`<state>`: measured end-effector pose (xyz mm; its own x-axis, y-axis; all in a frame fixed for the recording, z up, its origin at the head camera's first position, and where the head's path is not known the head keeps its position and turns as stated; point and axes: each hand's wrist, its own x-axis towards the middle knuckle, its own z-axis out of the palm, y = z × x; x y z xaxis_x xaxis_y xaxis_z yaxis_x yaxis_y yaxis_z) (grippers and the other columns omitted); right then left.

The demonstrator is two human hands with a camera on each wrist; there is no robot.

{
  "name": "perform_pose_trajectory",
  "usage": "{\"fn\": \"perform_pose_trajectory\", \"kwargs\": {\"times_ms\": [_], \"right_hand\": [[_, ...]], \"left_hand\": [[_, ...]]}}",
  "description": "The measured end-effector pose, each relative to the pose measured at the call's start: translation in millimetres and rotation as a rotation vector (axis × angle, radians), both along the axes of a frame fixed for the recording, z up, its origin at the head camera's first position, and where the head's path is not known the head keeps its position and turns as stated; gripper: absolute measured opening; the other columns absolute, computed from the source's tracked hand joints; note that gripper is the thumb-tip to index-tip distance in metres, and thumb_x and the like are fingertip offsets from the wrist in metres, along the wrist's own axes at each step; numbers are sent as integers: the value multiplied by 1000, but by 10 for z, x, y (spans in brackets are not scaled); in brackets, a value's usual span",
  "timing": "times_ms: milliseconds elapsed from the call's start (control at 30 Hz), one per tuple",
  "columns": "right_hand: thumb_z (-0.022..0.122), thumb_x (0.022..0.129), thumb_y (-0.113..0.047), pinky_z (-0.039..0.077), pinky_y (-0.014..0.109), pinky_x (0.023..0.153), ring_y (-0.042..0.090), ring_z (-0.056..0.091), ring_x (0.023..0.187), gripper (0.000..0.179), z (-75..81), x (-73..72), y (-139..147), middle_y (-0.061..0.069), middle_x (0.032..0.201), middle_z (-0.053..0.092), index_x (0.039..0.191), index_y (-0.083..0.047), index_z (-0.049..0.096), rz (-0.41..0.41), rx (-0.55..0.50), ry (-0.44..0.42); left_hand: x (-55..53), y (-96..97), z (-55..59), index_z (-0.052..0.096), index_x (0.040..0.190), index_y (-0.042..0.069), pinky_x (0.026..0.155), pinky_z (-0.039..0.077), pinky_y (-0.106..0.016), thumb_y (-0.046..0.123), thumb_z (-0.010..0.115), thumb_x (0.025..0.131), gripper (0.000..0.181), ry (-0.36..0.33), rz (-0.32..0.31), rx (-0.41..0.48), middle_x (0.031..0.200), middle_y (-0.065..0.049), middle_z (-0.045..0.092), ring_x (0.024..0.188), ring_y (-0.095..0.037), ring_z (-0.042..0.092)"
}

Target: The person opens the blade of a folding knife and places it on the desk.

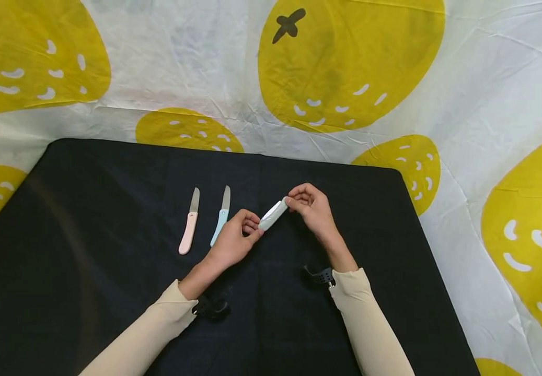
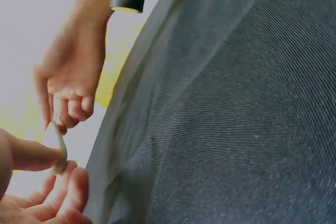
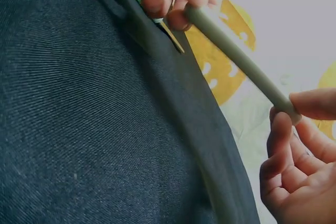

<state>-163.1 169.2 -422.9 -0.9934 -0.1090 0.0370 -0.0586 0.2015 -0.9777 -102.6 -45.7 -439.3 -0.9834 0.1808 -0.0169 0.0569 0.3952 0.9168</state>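
A pale green folding knife (image 1: 274,215) is held above the black cloth, its blade apparently folded along the handle. My left hand (image 1: 233,239) pinches its lower left end between thumb and fingers. At the upper right end, my right hand (image 1: 314,211) grips it with thumb and fingertips. In the right wrist view the handle (image 3: 239,59) spans both hands as a smooth bar. The left wrist view shows it (image 2: 61,148) nearly edge-on, partly hidden by the left thumb.
An unfolded pink-handled knife (image 1: 188,232) lies left of the hands. Beside it is an unfolded light blue knife (image 1: 223,215), its handle end partly behind my left hand. The black-covered table (image 1: 111,250) meets a white curtain (image 1: 181,57) with yellow fruit prints.
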Motion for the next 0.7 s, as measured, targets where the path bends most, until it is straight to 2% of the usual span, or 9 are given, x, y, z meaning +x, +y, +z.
{"fn": "perform_pose_trajectory", "kwargs": {"times_ms": [133, 300, 500, 600, 700], "right_hand": [[70, 94, -1, 52, 28, 70, 13, 66, 69, 23, -4, 11, 11, -10, 81, 69, 113, 9, 62, 54, -30, -5], [69, 95, -3, 54, 29, 74, 18, 66, 73, 29, -18, 32, 7, -9, 86, 71, 119, 11, 59, 179, -35, -10], [69, 95, -1, 56, 25, 77, 15, 67, 78, 31, -1, 55, -61, 0, 92, 72, 121, 12, 59, 317, -12, -21], [70, 94, -1, 57, 23, 79, 14, 69, 81, 31, 14, 67, -111, 7, 95, 73, 122, 9, 61, 371, 19, -29], [71, 94, 1, 57, 22, 79, 11, 69, 82, 30, 21, 87, -179, 10, 97, 74, 122, 7, 62, 416, 31, -29]], "left_hand": [[-21, -71, 30, 62, 117, 4, 82, 50, -25, 7, 70, 96, 23, 2, 67, 61, 106, -15, 71, 93, -22, 69], [-47, -167, 59, 64, 120, 5, 74, 46, -21, 5, 64, 98, 22, 19, 168, 157, 106, -16, 68, 93, -30, 68], [-71, -241, 101, 64, 126, 4, 68, 50, -19, 5, 61, 101, 25, 31, 233, 284, 111, -19, 66, 94, -39, 66], [-87, -261, 105, 63, 130, 1, 70, 55, -21, 2, 65, 100, 30, 47, 245, 342, 114, -20, 64, 91, -36, 66], [-102, -269, 103, 61, 133, -2, 72, 60, -21, -2, 68, 97, 36, 62, 245, 427, 116, -20, 61, 85, -24, 68]]}}
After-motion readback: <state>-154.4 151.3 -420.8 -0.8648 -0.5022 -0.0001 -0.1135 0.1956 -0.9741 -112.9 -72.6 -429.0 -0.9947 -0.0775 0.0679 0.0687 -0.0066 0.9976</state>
